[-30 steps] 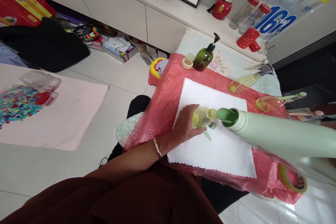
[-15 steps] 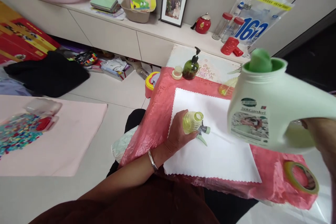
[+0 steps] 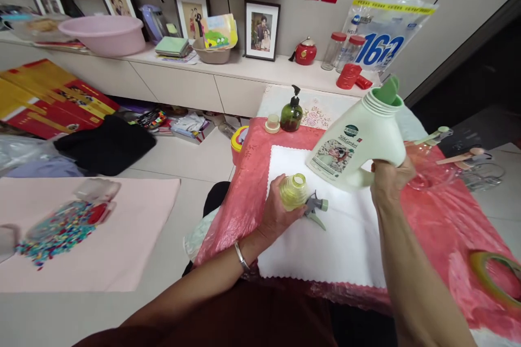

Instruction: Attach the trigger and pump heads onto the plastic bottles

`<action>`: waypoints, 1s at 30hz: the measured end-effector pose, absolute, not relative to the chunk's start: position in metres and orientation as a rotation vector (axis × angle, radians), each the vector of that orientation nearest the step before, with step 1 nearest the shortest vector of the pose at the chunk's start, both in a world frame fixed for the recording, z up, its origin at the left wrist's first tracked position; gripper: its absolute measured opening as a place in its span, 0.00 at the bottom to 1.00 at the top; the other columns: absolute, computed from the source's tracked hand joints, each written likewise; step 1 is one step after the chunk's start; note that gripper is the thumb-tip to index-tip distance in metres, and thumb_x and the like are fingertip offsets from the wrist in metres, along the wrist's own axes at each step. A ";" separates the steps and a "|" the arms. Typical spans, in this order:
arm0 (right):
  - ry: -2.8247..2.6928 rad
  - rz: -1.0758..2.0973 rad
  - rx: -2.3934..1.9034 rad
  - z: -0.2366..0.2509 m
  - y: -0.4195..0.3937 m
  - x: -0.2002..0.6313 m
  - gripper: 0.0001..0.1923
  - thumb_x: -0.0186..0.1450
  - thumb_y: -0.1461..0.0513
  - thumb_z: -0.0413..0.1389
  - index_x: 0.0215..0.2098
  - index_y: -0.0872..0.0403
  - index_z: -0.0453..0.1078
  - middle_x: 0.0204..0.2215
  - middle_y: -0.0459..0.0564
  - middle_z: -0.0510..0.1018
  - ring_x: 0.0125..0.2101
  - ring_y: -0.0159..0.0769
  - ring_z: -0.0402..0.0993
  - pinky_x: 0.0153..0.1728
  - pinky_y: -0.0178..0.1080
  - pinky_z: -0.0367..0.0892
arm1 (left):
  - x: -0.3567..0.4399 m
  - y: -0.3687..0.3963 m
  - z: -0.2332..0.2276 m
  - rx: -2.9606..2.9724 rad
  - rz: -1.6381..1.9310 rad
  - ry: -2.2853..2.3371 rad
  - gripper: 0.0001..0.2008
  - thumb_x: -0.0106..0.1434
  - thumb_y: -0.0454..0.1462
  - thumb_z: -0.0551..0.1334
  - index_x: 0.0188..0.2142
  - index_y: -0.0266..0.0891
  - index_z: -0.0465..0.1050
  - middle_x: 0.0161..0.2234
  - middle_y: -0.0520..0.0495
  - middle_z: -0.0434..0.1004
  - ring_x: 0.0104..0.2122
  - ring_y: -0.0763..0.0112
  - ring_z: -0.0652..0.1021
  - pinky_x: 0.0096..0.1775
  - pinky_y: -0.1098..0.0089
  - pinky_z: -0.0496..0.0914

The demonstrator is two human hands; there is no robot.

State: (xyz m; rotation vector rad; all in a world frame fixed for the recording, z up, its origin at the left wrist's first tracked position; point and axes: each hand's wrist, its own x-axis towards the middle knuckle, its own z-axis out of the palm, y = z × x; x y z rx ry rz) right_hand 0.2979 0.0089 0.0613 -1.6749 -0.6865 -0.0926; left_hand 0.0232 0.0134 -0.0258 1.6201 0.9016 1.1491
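Observation:
My left hand (image 3: pixel 280 206) is wrapped round a yellow-green spray bottle (image 3: pixel 293 193) whose mouth is uncovered. Beside it on the white cloth (image 3: pixel 337 244) lies a grey and green spray head (image 3: pixel 315 205). With my right hand (image 3: pixel 391 176) I grip the handle of a large pale-green detergent jug (image 3: pixel 358 141), tilted slightly, its base at or just above the cloth. A green spout (image 3: pixel 388 91) shows in the jug's open neck. The jug's cap (image 3: pixel 272 123) appears to be the pale one by a dark green pump bottle (image 3: pixel 292 114).
Red plastic covers the table (image 3: pixel 431 227). At right are a roll of tape (image 3: pixel 499 279) and clear spray bottles (image 3: pixel 439 160). A cabinet behind holds a pink basin (image 3: pixel 106 32), photo frames and jars (image 3: pixel 334 50). Colourful small pieces (image 3: pixel 61 233) lie on a pink sheet at left.
The jug has moved left and down, closer to the spray bottle, and my right hand has come fully into view. The view has shifted. My left hand keeps its hold.

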 end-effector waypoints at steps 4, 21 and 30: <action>-0.676 -0.042 -1.718 0.055 0.009 0.298 0.18 0.48 0.50 0.54 0.30 0.55 0.66 0.24 0.43 0.65 0.24 0.31 0.62 0.24 0.33 0.62 | 0.024 0.014 -0.025 1.607 1.107 0.909 0.44 0.50 0.51 0.75 0.60 0.43 0.56 0.57 0.36 0.71 0.56 0.50 0.76 0.56 0.49 0.74; -1.672 -0.052 -2.089 0.021 -0.098 0.204 0.15 0.70 0.61 0.50 0.51 0.54 0.73 0.48 0.54 0.75 0.47 0.44 0.70 0.44 0.43 0.67 | 0.026 0.013 -0.025 1.678 1.106 0.965 0.43 0.49 0.45 0.74 0.60 0.43 0.55 0.57 0.36 0.71 0.57 0.50 0.76 0.57 0.48 0.72; -1.884 -0.118 -2.298 0.026 -0.078 0.185 0.08 0.68 0.70 0.53 0.39 0.55 0.72 0.39 0.55 0.75 0.42 0.46 0.63 0.36 0.42 0.52 | 0.025 0.012 -0.020 1.664 1.125 0.927 0.41 0.50 0.46 0.73 0.59 0.43 0.56 0.56 0.37 0.69 0.57 0.50 0.75 0.58 0.48 0.72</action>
